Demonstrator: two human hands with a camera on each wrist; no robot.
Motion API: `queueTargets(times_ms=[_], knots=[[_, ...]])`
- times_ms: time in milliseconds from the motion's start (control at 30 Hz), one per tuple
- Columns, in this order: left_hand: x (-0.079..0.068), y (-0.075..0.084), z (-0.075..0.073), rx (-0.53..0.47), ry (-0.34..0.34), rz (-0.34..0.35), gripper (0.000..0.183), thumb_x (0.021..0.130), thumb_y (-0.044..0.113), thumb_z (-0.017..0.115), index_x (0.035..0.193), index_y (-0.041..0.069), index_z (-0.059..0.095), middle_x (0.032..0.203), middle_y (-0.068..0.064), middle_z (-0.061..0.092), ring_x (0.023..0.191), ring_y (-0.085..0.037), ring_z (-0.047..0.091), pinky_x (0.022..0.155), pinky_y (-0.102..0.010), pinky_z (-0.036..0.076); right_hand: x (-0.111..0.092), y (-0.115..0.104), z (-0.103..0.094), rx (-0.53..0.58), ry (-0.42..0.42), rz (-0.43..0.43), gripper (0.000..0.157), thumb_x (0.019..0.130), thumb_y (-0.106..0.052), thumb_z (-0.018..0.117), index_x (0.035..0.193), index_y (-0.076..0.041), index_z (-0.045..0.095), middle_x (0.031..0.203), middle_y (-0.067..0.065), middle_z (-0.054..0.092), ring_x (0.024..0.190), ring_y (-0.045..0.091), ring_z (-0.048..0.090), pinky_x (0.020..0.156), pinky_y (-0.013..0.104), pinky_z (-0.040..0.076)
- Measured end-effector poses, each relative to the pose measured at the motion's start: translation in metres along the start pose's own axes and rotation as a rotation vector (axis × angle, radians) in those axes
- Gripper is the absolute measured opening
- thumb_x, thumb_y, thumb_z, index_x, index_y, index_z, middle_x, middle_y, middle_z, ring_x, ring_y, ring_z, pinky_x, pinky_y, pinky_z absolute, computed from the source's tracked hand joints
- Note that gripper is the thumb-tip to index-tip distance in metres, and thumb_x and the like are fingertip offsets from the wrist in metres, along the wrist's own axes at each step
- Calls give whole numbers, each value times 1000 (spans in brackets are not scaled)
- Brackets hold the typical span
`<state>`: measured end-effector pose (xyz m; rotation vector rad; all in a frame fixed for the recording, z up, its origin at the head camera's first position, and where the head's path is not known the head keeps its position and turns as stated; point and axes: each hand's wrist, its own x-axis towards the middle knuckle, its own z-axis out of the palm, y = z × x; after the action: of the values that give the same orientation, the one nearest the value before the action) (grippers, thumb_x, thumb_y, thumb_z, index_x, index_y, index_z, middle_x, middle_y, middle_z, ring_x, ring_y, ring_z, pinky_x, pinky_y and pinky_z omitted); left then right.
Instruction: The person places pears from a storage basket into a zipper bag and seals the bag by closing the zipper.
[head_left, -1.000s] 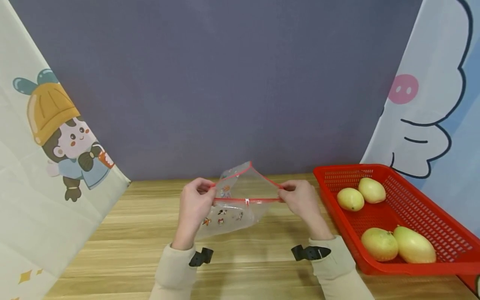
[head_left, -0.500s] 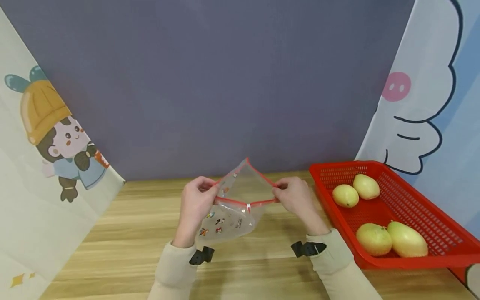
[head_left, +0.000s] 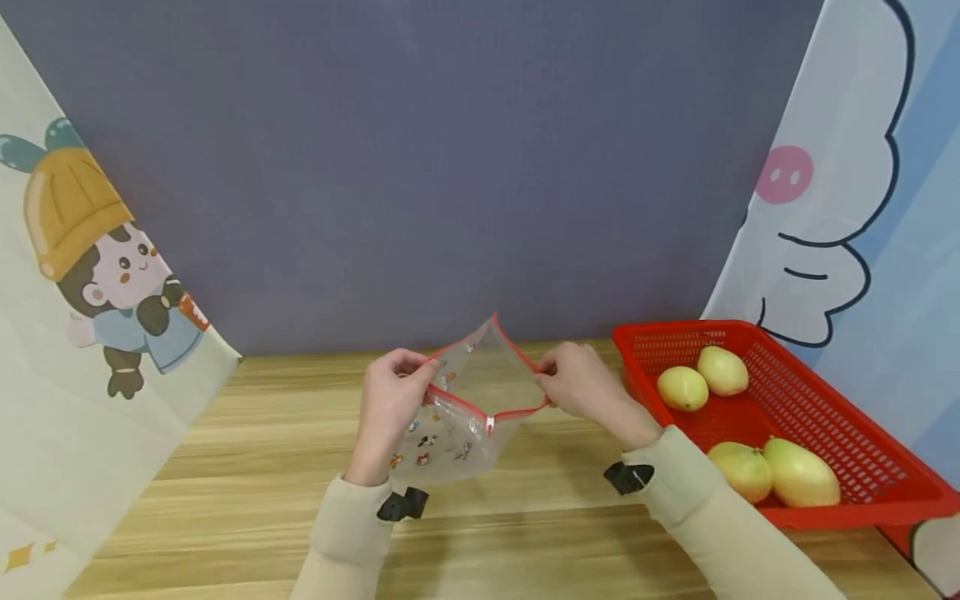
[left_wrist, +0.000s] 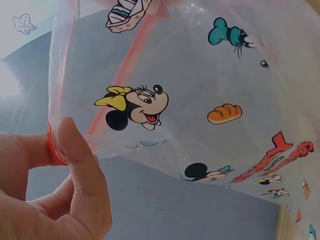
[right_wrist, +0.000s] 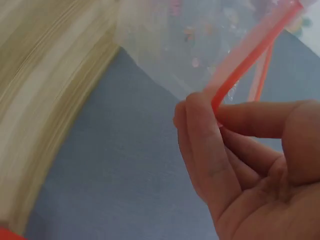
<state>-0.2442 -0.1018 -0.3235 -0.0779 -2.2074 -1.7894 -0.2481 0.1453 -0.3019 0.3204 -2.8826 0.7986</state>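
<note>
A clear zip bag [head_left: 450, 442] with a red zip edge and printed cartoon figures hangs between both hands, its mouth spread into a diamond. My left hand [head_left: 392, 398] pinches the left corner of the red edge between thumb and forefinger. On the opposite corner, my right hand [head_left: 581, 383] pinches the edge with thumb and fingertips. A white zip slider [head_left: 491, 423] sits on the near side of the mouth. In the left wrist view the bag's printed side [left_wrist: 175, 100] fills much of the frame. The bag appears to hold nothing.
A red basket [head_left: 885, 433] stands on the wooden table [head_left: 225, 500] at the right, with several yellow-green mangoes [head_left: 801, 473] in it. A grey backdrop [head_left: 465, 167] rises behind the table. Printed cartoon cloths flank both sides.
The bag's mouth has spread wider, its near edge dipping lower at the slider. The right hand has shifted slightly left, its forearm now more slanted. The head view has turned a little right.
</note>
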Motion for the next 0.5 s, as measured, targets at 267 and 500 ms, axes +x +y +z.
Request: queueTargets(times_ms=[267,500], knots=[[0,-2,3,-50,-17,-35,10,93,8,71,95,-1,72,85,-11,61,56,-16,61,55,-31,62,4,-2,-9,-96,-100,-80,11,93,-12,70,98,-4,78,84,0,72,74,15,63,70,33,57],[0,-2,8,-105,-52,-66,11,94,8,69,97,-2,71,87,-12,61,59,-17,63,60,-36,64,0,8,-21,-143,-139,-120,12,94,-11,67,95,-7,78,79,-1,68,63,13,57,58,29,51]])
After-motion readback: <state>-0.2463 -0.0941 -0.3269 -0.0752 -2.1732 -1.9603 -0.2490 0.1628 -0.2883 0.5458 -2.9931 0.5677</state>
